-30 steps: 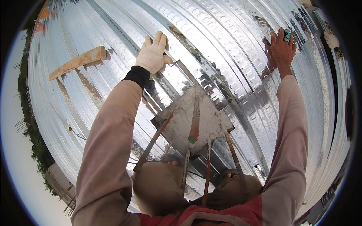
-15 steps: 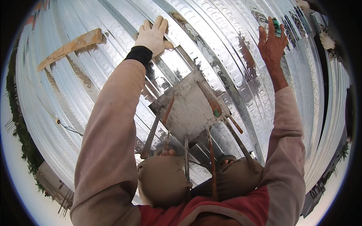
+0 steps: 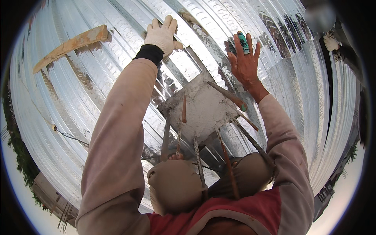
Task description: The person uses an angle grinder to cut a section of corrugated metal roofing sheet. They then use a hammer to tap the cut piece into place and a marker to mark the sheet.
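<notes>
Ribbed metal sheets (image 3: 121,35) surround the concrete column (image 3: 203,105); the bare right hand (image 3: 246,70) has swung inward, so it and the gloved left hand (image 3: 159,39) now flank the column's far corner, each grip released, fingers extended; right-hand contact I cannot tell

Both arms (image 3: 119,109) stretch forward; left hand (image 3: 161,36) gloved, splayed; right hand (image 3: 245,64) bare, splayed.

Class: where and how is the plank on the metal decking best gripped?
Probably at the middle of the plank, from above and its right, the side the left hand is on, closing across its two long edges. It is long and narrow and lies across the ribbed decking, so a middle grip should balance best.
</notes>
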Action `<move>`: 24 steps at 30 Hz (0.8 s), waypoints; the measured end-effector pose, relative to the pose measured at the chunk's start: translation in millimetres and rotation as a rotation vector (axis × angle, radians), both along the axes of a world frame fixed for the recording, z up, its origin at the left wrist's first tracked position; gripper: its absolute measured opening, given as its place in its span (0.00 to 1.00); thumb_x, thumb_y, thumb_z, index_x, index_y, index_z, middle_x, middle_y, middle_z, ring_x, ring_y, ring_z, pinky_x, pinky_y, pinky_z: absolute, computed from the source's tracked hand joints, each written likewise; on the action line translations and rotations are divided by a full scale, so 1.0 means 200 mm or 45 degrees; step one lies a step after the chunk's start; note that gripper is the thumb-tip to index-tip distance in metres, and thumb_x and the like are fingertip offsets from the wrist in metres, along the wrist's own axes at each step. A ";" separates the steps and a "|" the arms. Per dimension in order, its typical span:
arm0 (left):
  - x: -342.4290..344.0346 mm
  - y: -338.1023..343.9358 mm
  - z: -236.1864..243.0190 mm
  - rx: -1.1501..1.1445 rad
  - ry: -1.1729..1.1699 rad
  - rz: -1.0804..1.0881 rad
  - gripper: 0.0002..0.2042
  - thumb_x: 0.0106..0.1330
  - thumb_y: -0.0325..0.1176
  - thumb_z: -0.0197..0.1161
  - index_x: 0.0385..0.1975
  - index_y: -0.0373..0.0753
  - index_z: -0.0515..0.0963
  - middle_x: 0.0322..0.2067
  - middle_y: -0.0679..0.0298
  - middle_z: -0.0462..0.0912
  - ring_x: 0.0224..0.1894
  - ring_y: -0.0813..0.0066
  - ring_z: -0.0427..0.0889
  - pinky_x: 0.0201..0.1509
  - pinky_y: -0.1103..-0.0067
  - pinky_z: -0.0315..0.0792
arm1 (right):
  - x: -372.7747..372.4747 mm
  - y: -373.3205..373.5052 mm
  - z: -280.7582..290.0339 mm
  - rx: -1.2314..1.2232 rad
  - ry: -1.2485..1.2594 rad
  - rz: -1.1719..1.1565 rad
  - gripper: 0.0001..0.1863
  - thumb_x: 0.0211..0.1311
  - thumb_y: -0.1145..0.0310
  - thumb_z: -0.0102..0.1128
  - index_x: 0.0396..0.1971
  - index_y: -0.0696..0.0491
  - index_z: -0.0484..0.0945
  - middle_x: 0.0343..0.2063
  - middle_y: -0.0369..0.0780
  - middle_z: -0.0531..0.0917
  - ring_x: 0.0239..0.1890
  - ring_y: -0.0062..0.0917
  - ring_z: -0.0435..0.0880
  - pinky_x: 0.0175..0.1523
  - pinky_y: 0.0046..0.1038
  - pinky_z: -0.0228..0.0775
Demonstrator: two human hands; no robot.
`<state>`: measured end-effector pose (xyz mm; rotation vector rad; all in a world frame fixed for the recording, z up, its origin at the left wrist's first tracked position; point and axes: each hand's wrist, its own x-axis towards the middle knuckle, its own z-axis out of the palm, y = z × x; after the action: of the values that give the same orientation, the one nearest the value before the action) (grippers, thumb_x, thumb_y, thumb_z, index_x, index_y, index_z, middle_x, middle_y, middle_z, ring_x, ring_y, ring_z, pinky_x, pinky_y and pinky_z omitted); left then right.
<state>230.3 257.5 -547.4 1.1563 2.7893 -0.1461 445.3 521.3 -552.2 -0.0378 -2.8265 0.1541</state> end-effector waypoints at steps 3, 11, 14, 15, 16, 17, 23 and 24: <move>0.00 -0.01 0.03 -0.083 -0.096 0.000 0.48 0.65 0.60 0.72 0.78 0.39 0.61 0.80 0.57 0.60 0.71 0.36 0.68 0.71 0.50 0.69 | -0.02 -0.21 0.16 -0.043 0.056 0.058 0.42 0.74 0.54 0.63 0.83 0.49 0.58 0.80 0.46 0.66 0.84 0.51 0.55 0.81 0.73 0.36; 0.02 0.03 0.06 -0.009 -0.135 -0.033 0.48 0.62 0.59 0.75 0.76 0.38 0.62 0.79 0.56 0.61 0.70 0.37 0.68 0.71 0.49 0.69 | -0.04 -0.18 -0.01 -0.043 -0.252 -0.018 0.27 0.80 0.52 0.54 0.70 0.50 0.70 0.81 0.48 0.62 0.85 0.53 0.50 0.81 0.71 0.30; 0.00 0.01 0.03 0.014 -0.074 -0.010 0.51 0.60 0.56 0.77 0.78 0.36 0.60 0.80 0.52 0.59 0.71 0.34 0.67 0.72 0.46 0.66 | -0.07 -0.25 0.08 -0.055 -0.390 -0.039 0.36 0.84 0.54 0.46 0.83 0.54 0.53 0.82 0.53 0.60 0.86 0.53 0.47 0.85 0.66 0.22; -0.01 -0.01 0.02 0.013 -0.074 -0.002 0.52 0.59 0.55 0.78 0.78 0.36 0.58 0.81 0.51 0.58 0.72 0.32 0.66 0.73 0.44 0.64 | -0.07 -0.25 0.13 -0.020 -0.454 -0.029 0.36 0.85 0.56 0.46 0.83 0.55 0.52 0.82 0.52 0.60 0.87 0.53 0.47 0.85 0.66 0.22; 0.00 0.00 0.04 -0.004 -0.067 -0.018 0.52 0.61 0.57 0.77 0.79 0.35 0.58 0.80 0.50 0.58 0.72 0.31 0.65 0.74 0.45 0.63 | -0.07 -0.26 0.13 -0.059 -0.457 -0.048 0.36 0.85 0.56 0.46 0.83 0.55 0.51 0.81 0.52 0.62 0.87 0.52 0.47 0.85 0.66 0.22; 0.00 0.02 0.05 -0.019 -0.061 -0.029 0.53 0.62 0.59 0.76 0.79 0.34 0.57 0.80 0.50 0.57 0.73 0.31 0.63 0.74 0.45 0.62 | -0.06 -0.24 0.12 -0.097 -0.461 -0.062 0.35 0.85 0.57 0.46 0.83 0.54 0.51 0.81 0.52 0.63 0.87 0.52 0.47 0.85 0.65 0.22; -0.04 0.02 0.03 -0.040 -0.136 -0.023 0.55 0.57 0.56 0.79 0.80 0.39 0.56 0.83 0.51 0.52 0.74 0.23 0.58 0.78 0.44 0.58 | -0.05 -0.24 0.09 -0.026 -0.409 -0.047 0.36 0.83 0.60 0.49 0.83 0.55 0.51 0.79 0.53 0.67 0.87 0.51 0.48 0.85 0.66 0.24; -0.05 0.01 0.00 -0.027 -0.142 -0.029 0.55 0.57 0.57 0.78 0.80 0.39 0.56 0.82 0.51 0.53 0.74 0.23 0.59 0.78 0.44 0.59 | -0.05 -0.25 0.10 -0.034 -0.407 -0.051 0.37 0.82 0.60 0.51 0.83 0.54 0.51 0.78 0.53 0.68 0.86 0.51 0.50 0.85 0.66 0.25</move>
<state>220.0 259.3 -546.6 1.1540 2.6722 -0.1098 434.7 471.2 -531.4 -0.1363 -3.1395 0.1922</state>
